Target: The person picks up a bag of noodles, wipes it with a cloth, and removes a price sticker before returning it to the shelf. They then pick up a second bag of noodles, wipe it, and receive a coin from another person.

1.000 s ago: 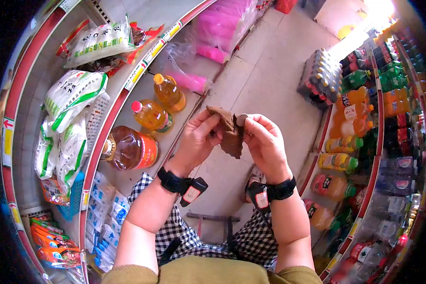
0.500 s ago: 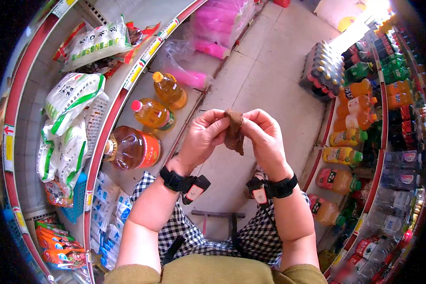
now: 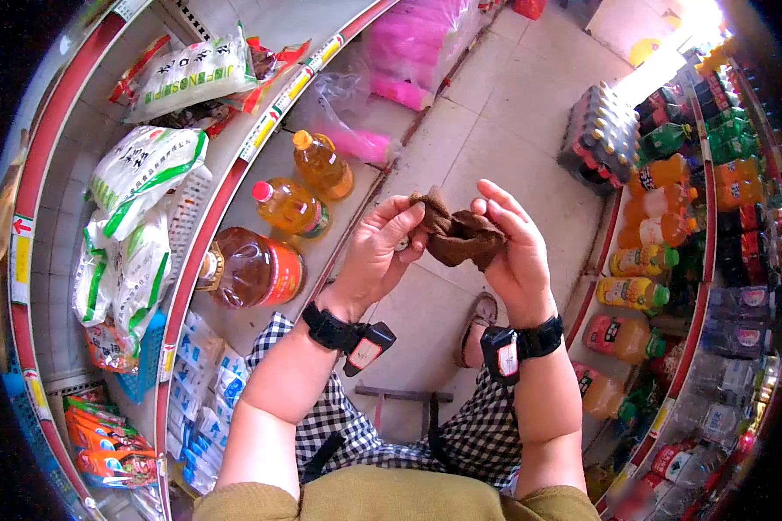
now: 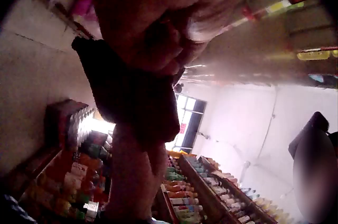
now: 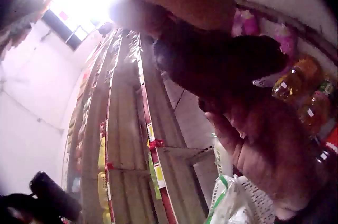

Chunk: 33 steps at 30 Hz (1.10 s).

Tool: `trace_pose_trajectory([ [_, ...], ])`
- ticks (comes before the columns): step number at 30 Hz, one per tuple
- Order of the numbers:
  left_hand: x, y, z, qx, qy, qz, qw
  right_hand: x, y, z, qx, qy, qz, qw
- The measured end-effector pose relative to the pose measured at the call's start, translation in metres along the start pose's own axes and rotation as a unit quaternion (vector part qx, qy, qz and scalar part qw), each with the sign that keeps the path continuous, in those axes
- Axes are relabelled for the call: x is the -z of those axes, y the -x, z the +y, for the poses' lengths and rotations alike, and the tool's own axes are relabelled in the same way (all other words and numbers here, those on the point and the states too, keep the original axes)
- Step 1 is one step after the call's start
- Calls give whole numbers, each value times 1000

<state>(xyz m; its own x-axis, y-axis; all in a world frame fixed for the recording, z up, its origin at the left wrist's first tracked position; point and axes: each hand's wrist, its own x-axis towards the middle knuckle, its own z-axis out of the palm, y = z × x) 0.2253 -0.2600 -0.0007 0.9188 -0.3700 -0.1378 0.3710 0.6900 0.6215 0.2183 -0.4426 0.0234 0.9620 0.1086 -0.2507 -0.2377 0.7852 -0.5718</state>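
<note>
A small, soft piece of brown cloth [image 3: 465, 241] stretches between the hands, bunched and folded, in the middle of the head view. My left hand [image 3: 382, 247] pinches its left end between thumb and fingers. A small pale spot shows among the lower left fingers, too small to identify. My right hand [image 3: 517, 252] holds the right end, its fingers partly covered by the fabric and one finger raised straight. From the left wrist the cloth [image 4: 132, 92] looks dark and hangs below the left hand. In the right wrist view the left hand [image 5: 264, 150] faces the shadowed cloth.
On the left, shelves bear white bags [image 3: 143, 174] and a large oil bottle [image 3: 256, 267]; two smaller oil bottles [image 3: 291, 207] stand beyond it. Drink bottles [image 3: 617, 339] line the right shelves. A shrink-wrapped bottle pack [image 3: 598, 139] stands on the tiled floor [image 3: 504, 113].
The cloth was hanging narrow and bunched between both hands' fingertips; now it spreads wider. The right hand has moved right and its fingers have parted, one extending upward.
</note>
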Motion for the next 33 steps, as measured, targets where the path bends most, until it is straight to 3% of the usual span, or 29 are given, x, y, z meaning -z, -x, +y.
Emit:
trace_pose_trajectory([
  [1, -1, 0, 1, -1, 0, 0, 1000, 1, -1, 1, 0, 0, -1, 1000],
  [2, -3, 0, 1, -8, -10, 10, 1000, 0, -2, 1, 29, 138, -4, 990],
  [4, -3, 0, 1, -15, -21, 20, 999, -7, 1, 4, 81, 366, -16, 927],
  [6, 1, -2, 2, 0, -61, -31, 998, -8, 2, 9, 57, 405, -36, 912],
  [8, -3, 1, 4, 1, -67, -23, 997, -7, 1, 9, 43, 400, -37, 915],
  [10, -5, 1, 6, 0, -73, -14, 997, -13, 2, 3, 223, 621, 1, 751],
  [11, -6, 1, 6, 14, -80, 5, 997, -13, 2, 3, 223, 621, 0, 752],
  [13, -6, 0, 7, 28, -87, 22, 996, -14, 0, 2, 306, 638, 29, 706],
  [14, -5, 0, 6, 29, -91, 21, 995, -12, 0, 1, 292, 627, 24, 722],
  [16, -6, 0, 9, 29, -91, 4, 995, -8, -2, 1, 300, 635, 6, 711],
  [19, -9, 1, 11, -14, -271, 72, 960, -11, 0, -5, 365, 671, -45, 644],
  [21, -9, -1, 11, -5, -225, 89, 970, -14, 4, -6, 321, 660, -73, 675],
  [23, -5, 0, 11, -19, -207, 69, 976, -10, 1, 1, 275, 611, -100, 736],
  [24, -6, 1, 11, -17, -192, 62, 979, -8, -1, 5, 227, 573, -96, 782],
  [25, -7, 2, 12, -15, -180, 59, 982, -5, 0, 4, 92, 572, -86, 811],
  [27, -6, 2, 12, -13, -179, 47, 983, -2, -1, 6, -16, 459, -148, 876],
  [29, -6, 2, 12, -8, -178, 42, 983, -6, 3, 9, -39, 362, -181, 913],
  [31, -6, 1, 12, 5, -138, 51, 989, -13, 8, 0, -76, 396, -155, 902],
  [33, -9, -1, 10, 9, -121, 80, 989, -8, 9, 3, -110, 218, -128, 961],
])
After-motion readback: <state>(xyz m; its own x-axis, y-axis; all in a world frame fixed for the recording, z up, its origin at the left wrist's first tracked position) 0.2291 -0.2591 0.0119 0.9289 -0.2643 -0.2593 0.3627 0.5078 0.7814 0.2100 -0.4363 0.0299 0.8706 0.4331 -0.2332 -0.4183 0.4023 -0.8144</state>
